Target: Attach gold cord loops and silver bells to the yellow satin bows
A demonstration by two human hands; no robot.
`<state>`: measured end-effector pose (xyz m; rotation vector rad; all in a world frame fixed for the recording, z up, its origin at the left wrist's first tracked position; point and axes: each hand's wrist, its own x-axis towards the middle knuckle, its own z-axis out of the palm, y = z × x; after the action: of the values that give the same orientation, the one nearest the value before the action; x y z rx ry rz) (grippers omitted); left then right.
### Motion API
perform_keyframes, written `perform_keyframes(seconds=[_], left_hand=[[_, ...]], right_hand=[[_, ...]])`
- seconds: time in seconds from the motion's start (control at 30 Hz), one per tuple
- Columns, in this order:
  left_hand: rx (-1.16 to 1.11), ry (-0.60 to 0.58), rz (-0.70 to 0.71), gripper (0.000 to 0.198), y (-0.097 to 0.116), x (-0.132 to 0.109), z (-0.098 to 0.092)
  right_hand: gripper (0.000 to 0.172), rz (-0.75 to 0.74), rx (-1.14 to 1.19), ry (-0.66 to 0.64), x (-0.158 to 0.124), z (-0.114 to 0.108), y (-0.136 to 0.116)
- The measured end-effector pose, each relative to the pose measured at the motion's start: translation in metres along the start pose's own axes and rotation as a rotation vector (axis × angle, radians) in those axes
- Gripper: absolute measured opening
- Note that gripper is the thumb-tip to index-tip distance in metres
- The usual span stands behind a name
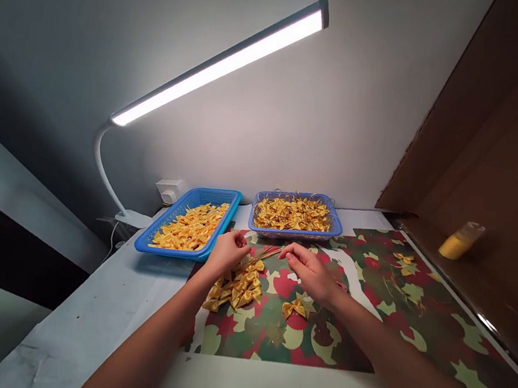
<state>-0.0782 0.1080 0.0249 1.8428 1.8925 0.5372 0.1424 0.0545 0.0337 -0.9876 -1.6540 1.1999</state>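
My left hand (pixel 229 252) is closed, fingertips pinched together, just above a pile of yellow satin bows (pixel 241 286); what it pinches is too small to make out. Thin gold cords (pixel 269 253) stretch from that pile toward my right hand (pixel 308 272). The thumb and fingers of the right hand curl in a pinch at the cords' far ends. A single yellow bow (pixel 295 310) lies on the camouflage-patterned mat (pixel 264 339), below the right hand and apart from the pile.
Behind the left hand stands a blue basket (pixel 144 245) of loose yellow bows. A second basket (pixel 294 233), at the back, holds bows with gold cords. A lit lamp (pixel 223 63) arches above. At right are more bows (pixel 404 260) and a small yellow-filled container (pixel 461 241).
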Motion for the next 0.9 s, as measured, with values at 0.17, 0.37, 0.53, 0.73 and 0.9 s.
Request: perform_keyframes(seconds=[0.17, 0.37, 0.53, 0.73, 0.9], left_hand=[[-0.265, 0.103, 0.018, 0.023, 0.000, -0.003, -0.006], [-0.792, -0.042, -0.002, 0.047, 0.028, -0.011, -0.001], [-1.179, -0.320, -0.102, 0.062, 0.062, -0.029, 0.021], [-1.436, -0.420, -0.157, 0.065, 0.086, -0.045, 0.032], [-1.499, -0.361, -0.148, 0.065, 0.089, -0.047, 0.043]], right_hand=[[0.021, 0.004, 0.004, 0.001, 0.005, 0.002, 0.012], [0.024, 0.007, 0.005, 0.048, 0.002, 0.002, 0.011], [0.026, -0.031, -0.012, 0.152, -0.001, 0.008, 0.001], [0.023, -0.098, 0.035, 0.218, -0.002, 0.015, -0.003], [0.026, -0.053, 0.099, 0.244, -0.004, 0.016, -0.004]])
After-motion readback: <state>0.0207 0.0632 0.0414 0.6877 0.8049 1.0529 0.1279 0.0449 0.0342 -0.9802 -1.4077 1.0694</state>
